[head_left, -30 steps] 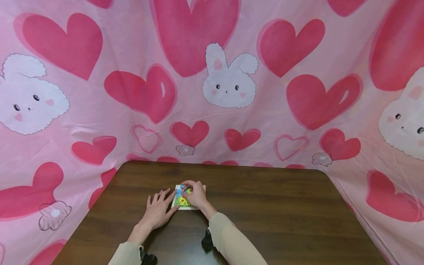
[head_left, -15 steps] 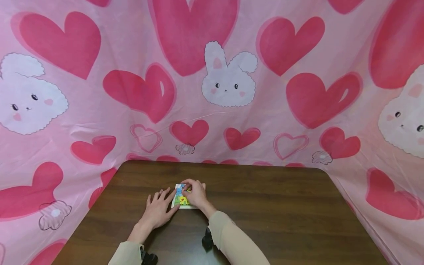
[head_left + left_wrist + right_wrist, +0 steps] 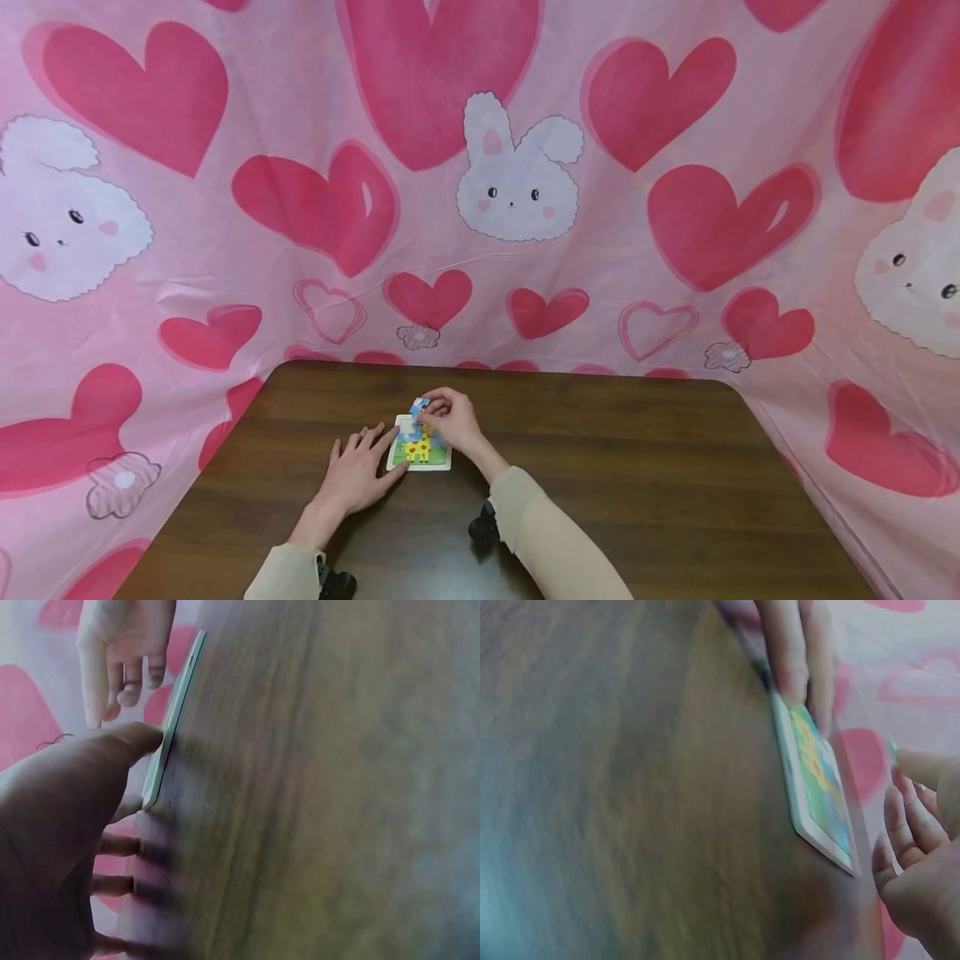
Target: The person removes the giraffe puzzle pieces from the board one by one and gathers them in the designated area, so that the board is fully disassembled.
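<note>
A white-bordered giraffe board (image 3: 420, 467) is lying on the brown worktop (image 3: 637, 483), picture's bottom pointing nearward; the spread left hand (image 3: 356, 473) is touching it, the right hand (image 3: 455, 422) is pinching a blue-and-white puzzle piece (image 3: 418, 406).

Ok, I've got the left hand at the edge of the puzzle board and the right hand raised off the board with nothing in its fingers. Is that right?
Not quite: the right hand isn't empty. The head view shows it pinching a blue-and-white piece. The rest stands: it is raised off the puzzle board, and the left hand is at the board's edge.
</note>
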Motion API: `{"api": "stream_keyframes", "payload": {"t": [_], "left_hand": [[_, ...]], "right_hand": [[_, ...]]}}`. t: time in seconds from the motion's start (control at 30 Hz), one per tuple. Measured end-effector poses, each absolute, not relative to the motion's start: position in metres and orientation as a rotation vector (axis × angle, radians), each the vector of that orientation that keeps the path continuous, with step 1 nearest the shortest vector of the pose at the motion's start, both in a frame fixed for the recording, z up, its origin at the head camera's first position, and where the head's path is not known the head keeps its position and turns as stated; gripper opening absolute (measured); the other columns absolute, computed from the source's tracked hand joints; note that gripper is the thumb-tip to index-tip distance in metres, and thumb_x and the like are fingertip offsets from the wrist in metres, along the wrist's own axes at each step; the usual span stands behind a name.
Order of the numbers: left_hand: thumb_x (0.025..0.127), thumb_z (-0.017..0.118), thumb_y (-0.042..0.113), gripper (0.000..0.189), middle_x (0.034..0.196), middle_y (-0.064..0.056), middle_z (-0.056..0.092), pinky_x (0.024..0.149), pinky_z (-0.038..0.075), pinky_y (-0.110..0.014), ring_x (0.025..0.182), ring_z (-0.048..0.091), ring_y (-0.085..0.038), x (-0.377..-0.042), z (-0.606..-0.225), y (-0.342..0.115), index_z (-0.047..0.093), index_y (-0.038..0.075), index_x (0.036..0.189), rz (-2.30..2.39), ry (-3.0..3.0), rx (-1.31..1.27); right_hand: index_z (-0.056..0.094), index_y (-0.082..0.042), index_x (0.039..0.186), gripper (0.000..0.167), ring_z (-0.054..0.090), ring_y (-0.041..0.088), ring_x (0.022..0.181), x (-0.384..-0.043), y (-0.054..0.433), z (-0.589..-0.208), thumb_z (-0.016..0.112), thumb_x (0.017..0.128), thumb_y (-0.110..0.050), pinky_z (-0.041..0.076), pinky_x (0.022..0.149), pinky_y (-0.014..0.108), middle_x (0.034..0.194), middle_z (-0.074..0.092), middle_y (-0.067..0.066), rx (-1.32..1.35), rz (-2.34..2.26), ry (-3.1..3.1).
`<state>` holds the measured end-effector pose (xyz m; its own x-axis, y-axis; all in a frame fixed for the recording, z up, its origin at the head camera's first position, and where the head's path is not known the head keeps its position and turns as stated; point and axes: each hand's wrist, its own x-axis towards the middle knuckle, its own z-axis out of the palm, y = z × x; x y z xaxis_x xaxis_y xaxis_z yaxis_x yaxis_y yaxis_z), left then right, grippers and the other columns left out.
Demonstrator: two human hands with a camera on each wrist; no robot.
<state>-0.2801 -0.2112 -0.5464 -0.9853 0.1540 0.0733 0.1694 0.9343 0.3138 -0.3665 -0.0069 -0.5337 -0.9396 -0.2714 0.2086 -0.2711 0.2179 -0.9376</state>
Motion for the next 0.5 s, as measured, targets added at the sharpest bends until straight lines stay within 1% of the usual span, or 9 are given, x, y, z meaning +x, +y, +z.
{"api": "stream_keyframes", "payload": {"t": [0.07, 0.17, 0.23, 0.3, 0.33, 0.4, 0.5], "left_hand": [[0.100, 0.072, 0.058, 0.075, 0.165, -0.021, 0.054, 0.121, 0.028, -0.087, 0.153, 0.048, -0.051, -0.281, -0.546, -0.211, 0.056, 0.016, 0.161, -0.491, -3.036, -0.244], [0.099, 0.073, 0.059, 0.077, 0.165, -0.022, 0.055, 0.121, 0.029, -0.086, 0.153, 0.048, -0.052, -0.281, -0.546, -0.209, 0.056, 0.016, 0.161, -0.484, -3.041, -0.232], [0.098, 0.073, 0.060, 0.078, 0.164, -0.022, 0.055, 0.121, 0.030, -0.085, 0.152, 0.048, -0.052, -0.281, -0.545, -0.208, 0.056, 0.015, 0.161, -0.482, -3.045, -0.225], [0.098, 0.073, 0.060, 0.080, 0.164, -0.023, 0.054, 0.122, 0.030, -0.085, 0.152, 0.048, -0.052, -0.281, -0.544, -0.207, 0.055, 0.015, 0.161, -0.486, -3.047, -0.220], [0.098, 0.073, 0.061, 0.081, 0.164, -0.023, 0.054, 0.121, 0.030, -0.085, 0.152, 0.048, -0.052, -0.281, -0.544, -0.207, 0.055, 0.015, 0.161, -0.489, -3.046, -0.218], [0.097, 0.074, 0.061, 0.081, 0.164, -0.024, 0.054, 0.122, 0.030, -0.085, 0.152, 0.048, -0.053, -0.281, -0.544, -0.206, 0.055, 0.015, 0.162, -0.491, -3.046, -0.216], [0.097, 0.074, 0.060, 0.082, 0.165, -0.024, 0.053, 0.122, 0.029, -0.085, 0.153, 0.047, -0.053, -0.281, -0.544, -0.207, 0.054, 0.015, 0.162, -0.495, -3.048, -0.216]], "right_hand": [[0.076, 0.003, 0.121, 0.024, 0.066, 0.009, 0.079, -0.368, -0.001, -0.532, 0.081, 0.098, -0.004, 0.051, 0.072, 0.015, 0.097, 0.079, 0.027, -0.541, -1.908, 2.428], [0.071, 0.007, 0.128, 0.027, 0.074, 0.030, 0.083, -0.371, 0.010, -0.529, 0.073, 0.104, -0.004, 0.056, 0.073, 0.021, 0.101, 0.079, 0.031, -0.542, -1.925, 2.396], [0.067, 0.011, 0.133, 0.029, 0.075, 0.043, 0.088, -0.372, 0.017, -0.528, 0.068, 0.107, -0.002, 0.062, 0.075, 0.030, 0.101, 0.077, 0.034, -0.558, -1.935, 2.383], [0.063, 0.013, 0.136, 0.031, 0.073, 0.053, 0.091, -0.373, 0.025, -0.525, 0.064, 0.109, -0.001, 0.065, 0.077, 0.043, 0.101, 0.076, 0.037, -0.572, -1.949, 2.373], [0.063, 0.014, 0.137, 0.031, 0.072, 0.054, 0.089, -0.373, 0.029, -0.524, 0.063, 0.109, 0.000, 0.066, 0.078, 0.049, 0.101, 0.075, 0.038, -0.573, -1.954, 2.375], [0.063, 0.014, 0.136, 0.031, 0.072, 0.053, 0.086, -0.374, 0.038, -0.521, 0.064, 0.108, 0.002, 0.066, 0.080, 0.056, 0.101, 0.075, 0.038, -0.565, -1.964, 2.386], [0.064, 0.013, 0.135, 0.031, 0.073, 0.042, 0.078, -0.376, 0.054, -0.519, 0.066, 0.106, 0.003, 0.066, 0.080, 0.056, 0.101, 0.075, 0.039, -0.538, -1.972, 2.410]]}}
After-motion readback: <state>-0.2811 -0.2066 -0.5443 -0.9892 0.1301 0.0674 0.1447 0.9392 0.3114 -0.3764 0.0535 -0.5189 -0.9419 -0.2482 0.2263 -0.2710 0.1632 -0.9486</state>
